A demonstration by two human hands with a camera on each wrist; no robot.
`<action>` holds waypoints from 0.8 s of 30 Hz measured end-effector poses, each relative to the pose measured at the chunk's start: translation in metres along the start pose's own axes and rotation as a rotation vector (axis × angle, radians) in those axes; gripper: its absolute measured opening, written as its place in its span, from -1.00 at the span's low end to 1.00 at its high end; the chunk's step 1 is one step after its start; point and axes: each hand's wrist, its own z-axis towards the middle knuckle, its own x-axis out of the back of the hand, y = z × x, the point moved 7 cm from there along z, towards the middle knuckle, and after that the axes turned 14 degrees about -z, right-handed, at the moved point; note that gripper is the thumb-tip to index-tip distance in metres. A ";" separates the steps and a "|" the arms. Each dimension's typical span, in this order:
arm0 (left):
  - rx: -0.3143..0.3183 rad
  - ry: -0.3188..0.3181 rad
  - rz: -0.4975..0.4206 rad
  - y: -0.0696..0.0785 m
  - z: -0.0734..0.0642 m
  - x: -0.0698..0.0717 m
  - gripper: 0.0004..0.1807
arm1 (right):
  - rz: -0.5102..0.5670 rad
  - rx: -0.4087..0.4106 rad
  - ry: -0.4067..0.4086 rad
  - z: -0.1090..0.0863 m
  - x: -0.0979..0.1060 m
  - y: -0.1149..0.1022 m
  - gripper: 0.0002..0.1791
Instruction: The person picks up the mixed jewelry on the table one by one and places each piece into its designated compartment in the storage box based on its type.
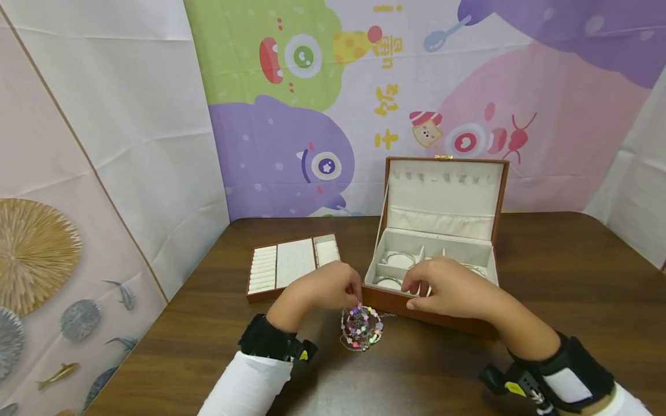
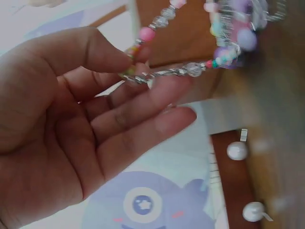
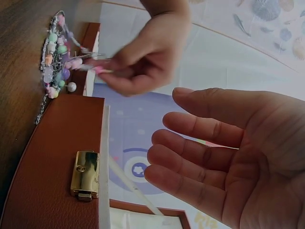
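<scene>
Between thumb and fingertips, my left hand [image 1: 328, 286] pinches a bead bracelet [image 2: 193, 70] strung with pink, clear and silvery beads. The strand is lifted at one end and runs down to a tangled pile of colourful beaded bracelets and silvery chains [image 1: 362, 329] on the table, in front of the jewelry box [image 1: 437, 309]. My right hand [image 1: 452, 286] hovers over the box's front edge, fingers loosely bent and holding nothing. In the right wrist view its fingers [image 3: 190, 148] are spread apart from the box's gold clasp [image 3: 86, 174].
The box lid [image 1: 442, 190] stands raised at the back. Silvery bangles [image 1: 399, 260] lie in its compartments. Left of it is a jewelry tray [image 1: 295, 266] with ring rolls. White pearl pieces [image 2: 237, 150] lie near the tray. A cartoon curtain [image 1: 291, 156] hangs behind the table.
</scene>
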 end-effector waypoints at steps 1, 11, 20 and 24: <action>-0.007 0.007 -0.019 0.003 -0.001 0.003 -0.86 | 0.000 0.000 0.002 0.000 0.000 0.000 -0.86; -0.158 0.130 -0.161 0.039 -0.015 0.028 -0.84 | 0.007 -0.015 0.012 -0.001 0.000 0.001 -0.88; -0.328 0.397 -0.342 0.065 -0.031 0.050 -0.82 | 0.096 -0.054 0.032 0.003 -0.002 0.001 -0.84; -0.392 0.540 -0.338 0.077 -0.041 0.059 -0.84 | 0.177 -0.047 0.033 0.004 -0.005 -0.002 -0.79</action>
